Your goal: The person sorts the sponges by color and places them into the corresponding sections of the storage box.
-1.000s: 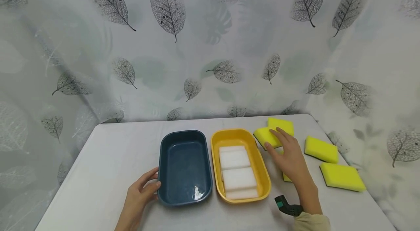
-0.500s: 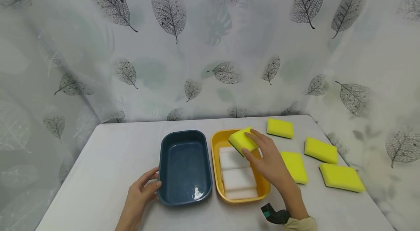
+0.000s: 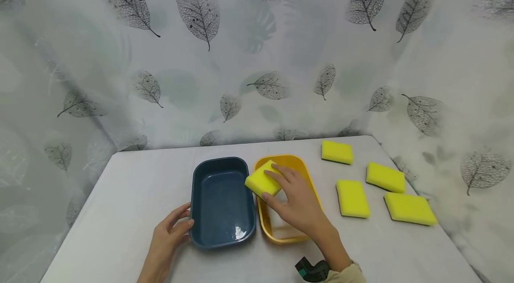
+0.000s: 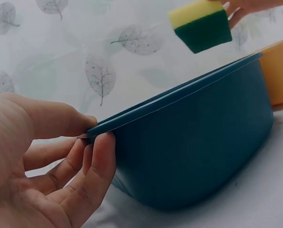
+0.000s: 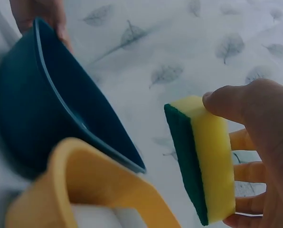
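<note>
Thumb and fingers of my right hand [image 3: 297, 200] pinch a yellow sponge [image 3: 263, 179] by its edges. Its dark green scouring side [image 5: 185, 161] shows in the right wrist view. The sponge is held above the yellow bin [image 3: 314, 176], near the side that faces the blue bin [image 3: 225, 202]. White sponges [image 5: 96, 216] lie in the yellow bin, mostly hidden by my right hand in the head view. My left hand [image 3: 168, 231] pinches the blue bin's left rim between thumb and fingers. Nothing lies in the blue bin.
Several more yellow sponges lie apart on the white table [image 3: 140, 185] at the right, one farthest back [image 3: 337, 151] and one at the far right [image 3: 410, 208]. A leaf-patterned cloth [image 3: 257, 60] hangs behind the table.
My right hand has picked up a yellow sponge from the right side of the table and carried it left over the yellow bin. My left hand stays at the blue bin's rim.
</note>
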The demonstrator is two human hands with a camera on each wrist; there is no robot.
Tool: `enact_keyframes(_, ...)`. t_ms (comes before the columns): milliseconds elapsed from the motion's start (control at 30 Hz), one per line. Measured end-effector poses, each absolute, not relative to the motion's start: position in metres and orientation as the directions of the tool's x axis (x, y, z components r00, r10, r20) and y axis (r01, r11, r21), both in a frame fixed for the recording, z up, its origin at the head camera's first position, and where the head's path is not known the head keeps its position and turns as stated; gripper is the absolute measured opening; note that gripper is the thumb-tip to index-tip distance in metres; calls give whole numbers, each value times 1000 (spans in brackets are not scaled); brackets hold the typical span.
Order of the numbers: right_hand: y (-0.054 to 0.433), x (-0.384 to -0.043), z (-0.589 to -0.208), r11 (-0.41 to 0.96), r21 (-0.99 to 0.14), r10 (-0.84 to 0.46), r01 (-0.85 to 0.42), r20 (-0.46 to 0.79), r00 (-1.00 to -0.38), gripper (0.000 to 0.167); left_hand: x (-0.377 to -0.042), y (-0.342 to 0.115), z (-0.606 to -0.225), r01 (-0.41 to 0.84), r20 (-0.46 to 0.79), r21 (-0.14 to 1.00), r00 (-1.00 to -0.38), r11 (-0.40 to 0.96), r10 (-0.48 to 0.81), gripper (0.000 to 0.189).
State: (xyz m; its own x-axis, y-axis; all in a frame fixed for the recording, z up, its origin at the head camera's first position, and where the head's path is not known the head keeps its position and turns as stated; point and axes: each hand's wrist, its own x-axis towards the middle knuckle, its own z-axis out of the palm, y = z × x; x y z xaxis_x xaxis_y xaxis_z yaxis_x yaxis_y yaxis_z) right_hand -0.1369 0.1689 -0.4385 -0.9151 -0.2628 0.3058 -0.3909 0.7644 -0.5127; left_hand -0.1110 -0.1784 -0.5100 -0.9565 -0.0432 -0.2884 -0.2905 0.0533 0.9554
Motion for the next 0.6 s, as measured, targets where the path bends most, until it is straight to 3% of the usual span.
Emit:
enact_keyframes(300, 123, -133, -443, 753, -491, -353, -438, 259, -899, 57, -113, -180, -512, -299, -295, 952, -954, 63, -60, 59)
enact_keyframes(600, 96, -136, -458, 702, -433, -501, -565, 263, -824, 57, -114, -177, -509, -309, -303, 947, -950, 89, -72, 59)
